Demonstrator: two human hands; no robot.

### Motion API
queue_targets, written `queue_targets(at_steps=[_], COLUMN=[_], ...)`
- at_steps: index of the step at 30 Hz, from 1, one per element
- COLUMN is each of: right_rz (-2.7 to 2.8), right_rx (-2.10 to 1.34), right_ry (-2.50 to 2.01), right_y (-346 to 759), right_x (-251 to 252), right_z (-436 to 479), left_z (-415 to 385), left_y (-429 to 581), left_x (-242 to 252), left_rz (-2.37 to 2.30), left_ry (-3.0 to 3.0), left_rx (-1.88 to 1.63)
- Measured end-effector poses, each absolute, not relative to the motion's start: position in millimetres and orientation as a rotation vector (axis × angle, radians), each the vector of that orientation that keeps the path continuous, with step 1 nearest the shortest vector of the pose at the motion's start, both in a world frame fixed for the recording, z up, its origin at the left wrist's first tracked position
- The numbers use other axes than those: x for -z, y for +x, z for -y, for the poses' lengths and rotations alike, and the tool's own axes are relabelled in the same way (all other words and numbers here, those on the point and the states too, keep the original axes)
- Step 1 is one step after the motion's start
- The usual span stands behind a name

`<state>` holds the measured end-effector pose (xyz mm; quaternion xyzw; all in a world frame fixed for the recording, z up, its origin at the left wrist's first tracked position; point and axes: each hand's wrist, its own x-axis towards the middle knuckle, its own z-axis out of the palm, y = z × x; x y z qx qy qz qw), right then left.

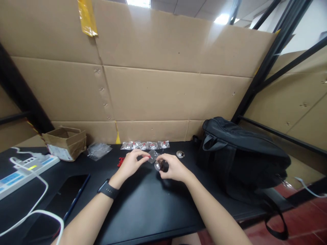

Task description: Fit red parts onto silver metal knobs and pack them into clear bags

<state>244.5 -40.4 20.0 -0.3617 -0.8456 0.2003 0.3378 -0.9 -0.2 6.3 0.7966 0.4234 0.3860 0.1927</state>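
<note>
Right hand (174, 167): closed, thumb and fingers gripping one domed disc (157, 165) of polished, reflective metal, held over the near-middle of the table. Left hand (130, 165): thumb and forefinger pinched together on one thin red cord (149, 156), just left of the disc. One dark, smooth-banded watch (108, 189) is fitted to the left wrist.

Between the hands, toward the far side: one small sheet of clear, glossy film (153, 156). Beside the left hand, on its left: one heap of knotted red cords (120, 162); individual count cannot be determined. Far right of the right hand: one loose round metal piece (180, 154), lying on the table (153, 214), which has a smooth black surface.

Far edge: one row of about five clear packets (164, 145), each with a round shiny item and red inside. Far left: one crumpled transparent bag (99, 151) and one open-topped corrugated carton (66, 144). Right: one black fabric backpack (245, 160).
</note>
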Motion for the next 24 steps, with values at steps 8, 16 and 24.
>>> queue_targets(at_steps=[8, 16, 24], right_rz=[1.773, 1.653, 1.638], right_rx=[-0.616, -0.685, -0.711], right_ry=[-0.857, -0.779, -0.778], right_y=[231.3, 216.8, 217.6], right_x=[-13.2, -5.4, -5.8], right_z=[36.2, 38.9, 38.4], left_z=[10.7, 20.9, 18.6], left_y=[16.6, 34.5, 33.2], left_x=[-6.6, -4.0, -4.9], left_rz=[-1.107, -1.054, -1.015], left_ry=[2.167, 1.962, 1.743], left_rx=[-1.276, -1.292, -1.285])
